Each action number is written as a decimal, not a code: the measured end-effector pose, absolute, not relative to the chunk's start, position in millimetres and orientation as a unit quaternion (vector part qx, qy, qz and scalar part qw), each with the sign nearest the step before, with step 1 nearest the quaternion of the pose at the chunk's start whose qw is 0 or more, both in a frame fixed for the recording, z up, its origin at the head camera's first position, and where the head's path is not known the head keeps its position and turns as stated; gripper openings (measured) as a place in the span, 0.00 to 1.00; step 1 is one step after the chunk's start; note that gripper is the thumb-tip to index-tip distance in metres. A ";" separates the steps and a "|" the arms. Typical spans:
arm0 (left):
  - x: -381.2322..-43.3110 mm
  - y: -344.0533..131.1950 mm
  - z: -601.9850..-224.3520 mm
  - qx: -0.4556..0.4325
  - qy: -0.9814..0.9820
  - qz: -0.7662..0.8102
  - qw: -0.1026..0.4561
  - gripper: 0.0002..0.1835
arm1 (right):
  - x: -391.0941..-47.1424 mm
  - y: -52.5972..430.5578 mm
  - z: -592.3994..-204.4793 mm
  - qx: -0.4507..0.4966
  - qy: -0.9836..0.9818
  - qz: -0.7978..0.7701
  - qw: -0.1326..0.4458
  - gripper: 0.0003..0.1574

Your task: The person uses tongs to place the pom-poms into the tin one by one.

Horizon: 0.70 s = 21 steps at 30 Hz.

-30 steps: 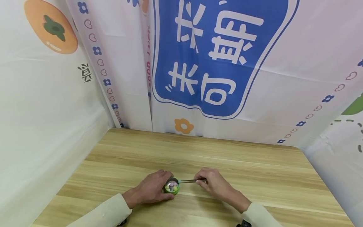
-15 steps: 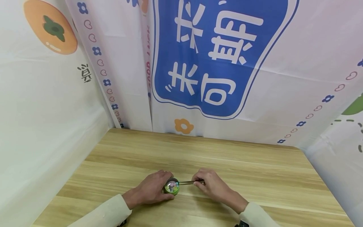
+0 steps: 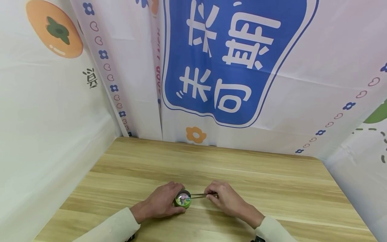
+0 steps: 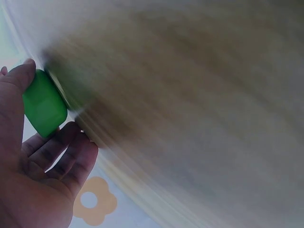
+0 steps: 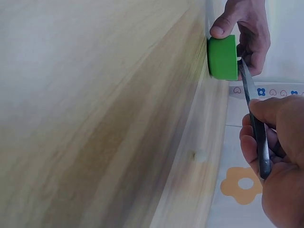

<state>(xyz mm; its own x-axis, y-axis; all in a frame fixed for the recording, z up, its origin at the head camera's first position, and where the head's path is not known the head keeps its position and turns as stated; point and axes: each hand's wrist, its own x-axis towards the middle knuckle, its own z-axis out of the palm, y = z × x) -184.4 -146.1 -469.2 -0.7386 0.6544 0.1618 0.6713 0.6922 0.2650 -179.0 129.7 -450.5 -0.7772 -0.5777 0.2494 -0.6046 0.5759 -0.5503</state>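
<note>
A small round green container (image 5: 222, 58) stands on the table, with pastel pieces (image 3: 182, 199) in pink, yellow and blue inside it. My left hand (image 3: 161, 201) holds it from the left, thumb on the near side and fingers round the far side. From the right, my right hand (image 3: 225, 196) pinches slim metal tweezers (image 5: 256, 128) between thumb and fingers. The tweezers lie nearly level in the head view, their tips over the container's right rim and among the pieces. Whether the tips grip a piece is too small to tell.
The wood-grain table (image 3: 257, 174) spreads around both hands. White printed cloth (image 3: 136, 67) hangs behind it and along both sides. A small pale spot (image 5: 199, 155) shows on the table in the right wrist view.
My right hand has moved slightly left, bringing the tweezer tips from a light blue piece at the container's right rim to inside it. The left hand and the container have stayed put.
</note>
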 end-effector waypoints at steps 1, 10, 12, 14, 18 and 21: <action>-184.5 -146.2 -469.0 -0.360 -0.920 -0.154 0.027 0.30 | -178.8 130.3 -451.0 0.334 -0.887 0.316 0.023 0.06; -184.6 -146.7 -469.3 -0.361 -0.919 -0.154 0.028 0.30 | -178.2 135.7 -452.4 0.333 -0.893 0.302 0.017 0.07; -184.6 -146.7 -469.5 -0.362 -0.919 -0.155 0.030 0.30 | -177.7 138.4 -452.9 0.328 -0.896 0.300 0.012 0.08; -184.7 -146.8 -469.9 -0.363 -0.918 -0.155 0.032 0.30 | -177.1 141.7 -453.9 0.322 -0.899 0.298 0.008 0.08; -184.6 -147.0 -470.4 -0.364 -0.918 -0.154 0.035 0.30 | -176.1 149.8 -457.2 0.308 -0.903 0.299 0.007 0.10; -184.7 -147.1 -470.4 -0.364 -0.918 -0.155 0.035 0.30 | -176.0 156.8 -460.4 0.300 -0.905 0.300 0.011 0.11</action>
